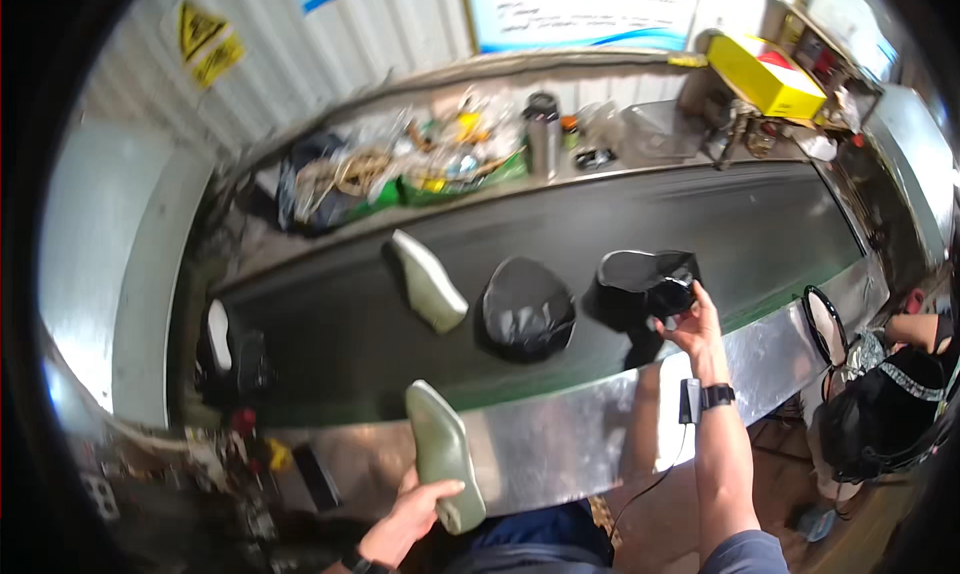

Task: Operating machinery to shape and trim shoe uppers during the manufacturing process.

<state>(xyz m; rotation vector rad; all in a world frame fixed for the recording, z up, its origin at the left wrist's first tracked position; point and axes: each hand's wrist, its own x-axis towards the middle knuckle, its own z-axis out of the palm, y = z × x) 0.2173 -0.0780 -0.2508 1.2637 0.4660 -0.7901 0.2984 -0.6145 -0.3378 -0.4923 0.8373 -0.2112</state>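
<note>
My left hand (pixel 408 514) is closed round the lower end of a pale green shoe last (pixel 443 458), held upright over the metal ledge close to my body. Over the right part of the dark conveyor belt (pixel 740 229), my right hand (pixel 694 326) grips the near end of a black shoe upper (pixel 632 274), whose wide opening faces up. Another black shoe upper (pixel 528 314) lies mid-belt between my hands. Beyond it to the left rests a second shoe last (pixel 430 284), green with a whitish edge.
At the belt's left end lie a whitish last (pixel 218 334) and a dark piece (pixel 250 359). Behind the belt stand a steel flask (pixel 543 139), plastic-wrapped clutter (pixel 400 169) and a yellow box (pixel 765 79). A metal ledge (pixel 540 444) runs along the front. Another person (pixel 885 404) is at the right.
</note>
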